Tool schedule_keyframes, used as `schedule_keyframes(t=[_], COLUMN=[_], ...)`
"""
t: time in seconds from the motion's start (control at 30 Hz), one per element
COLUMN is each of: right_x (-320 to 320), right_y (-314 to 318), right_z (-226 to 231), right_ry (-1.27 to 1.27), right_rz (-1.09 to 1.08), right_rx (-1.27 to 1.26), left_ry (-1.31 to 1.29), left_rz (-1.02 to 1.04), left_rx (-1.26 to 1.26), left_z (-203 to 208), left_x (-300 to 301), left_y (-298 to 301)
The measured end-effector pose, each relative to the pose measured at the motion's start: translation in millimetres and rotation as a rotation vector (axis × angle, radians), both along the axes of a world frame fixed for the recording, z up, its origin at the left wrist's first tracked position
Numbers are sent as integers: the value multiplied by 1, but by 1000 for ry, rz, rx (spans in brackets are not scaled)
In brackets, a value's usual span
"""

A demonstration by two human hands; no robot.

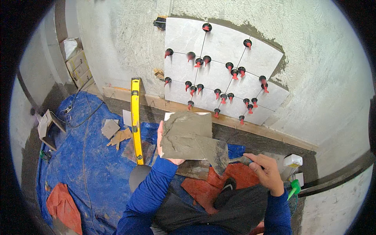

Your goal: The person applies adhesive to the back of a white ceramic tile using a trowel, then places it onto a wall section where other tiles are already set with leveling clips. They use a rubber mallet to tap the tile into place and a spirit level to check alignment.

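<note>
Tile (167, 116), white under grey mortar (182, 135), is held by left grip (159, 140), finger spread partly hidden. Right of tile, right grip (268, 172) clasps grey metal trowel (220, 156).

This is a room under construction or renovation: rough bare wall (121, 51), pale tiles (214, 76) dotted with red-and-black levelling clips (234, 73), grey mortar (182, 137), a yellow spirit level (135, 111) and blue tarpaulin (103, 156) spread underfoot.
</note>
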State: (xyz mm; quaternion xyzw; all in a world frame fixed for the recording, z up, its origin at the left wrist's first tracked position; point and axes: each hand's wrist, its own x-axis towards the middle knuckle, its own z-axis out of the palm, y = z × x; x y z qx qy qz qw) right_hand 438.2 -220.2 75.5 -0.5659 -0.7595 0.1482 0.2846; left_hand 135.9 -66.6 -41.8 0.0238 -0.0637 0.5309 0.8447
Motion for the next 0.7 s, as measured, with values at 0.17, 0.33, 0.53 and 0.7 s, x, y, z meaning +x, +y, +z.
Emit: schedule_keyframes(t=[0.17, 0.33, 0.53, 0.7], right_x=[-4, 12, 65, 52], right_y=[0, -7, -32, -30], right_z=[23, 5, -9, -10], right_ry=[-308, -271, -379, 134], right_rz=[-8, -50, -235, -488], right_rx=[22, -10, -15, 12], left_ry=[-8, 49, 56, -17], left_rz=[-14, 57, 89, -70], left_rx=[-12, -51, 20, 117], left_z=[-3, -1, 11, 21], left_x=[4, 2, -16, 1], left_y=[-1, 2, 5, -8])
